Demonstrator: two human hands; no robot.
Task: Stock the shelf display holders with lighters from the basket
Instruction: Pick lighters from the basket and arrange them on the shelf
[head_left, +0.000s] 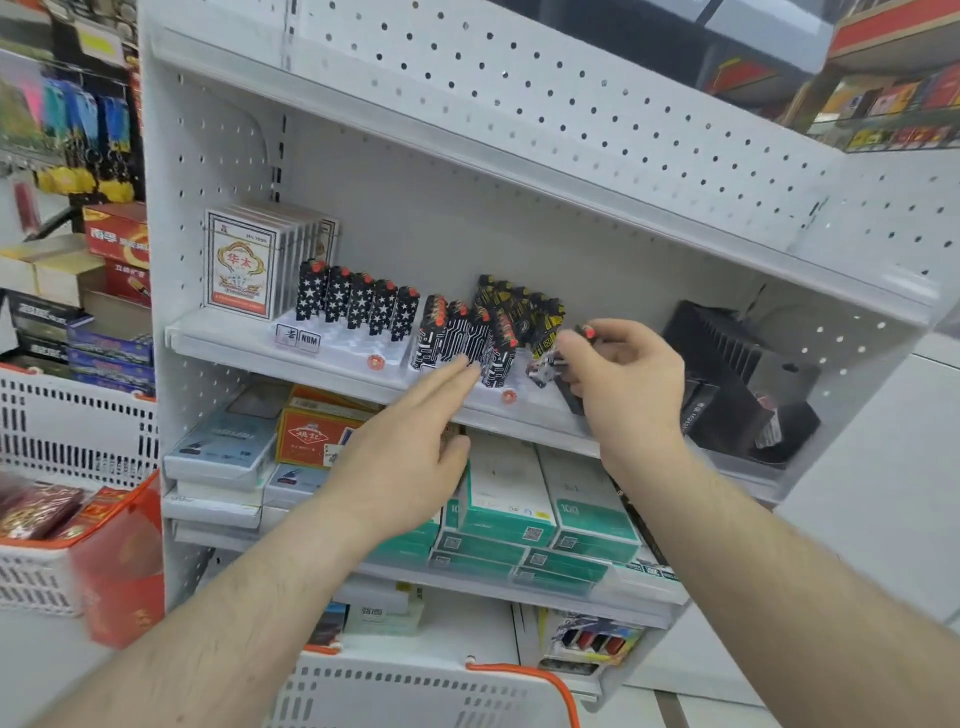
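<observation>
Both forearms are bare and lightly haired, with no sleeves, watch, rings or gloves showing.

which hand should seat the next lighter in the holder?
Right. The right hand already pinches a lighter just beside the white display holder. The left hand holds nothing, its straight fingers reaching to the circuit-pattern lighters.

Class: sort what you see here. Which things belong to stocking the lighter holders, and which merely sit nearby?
Job:
right hand
held lighter
left hand
circuit-pattern lighters
star-pattern lighters
white basket

Nearby:
playing-card packs
green boxes
black box
</observation>
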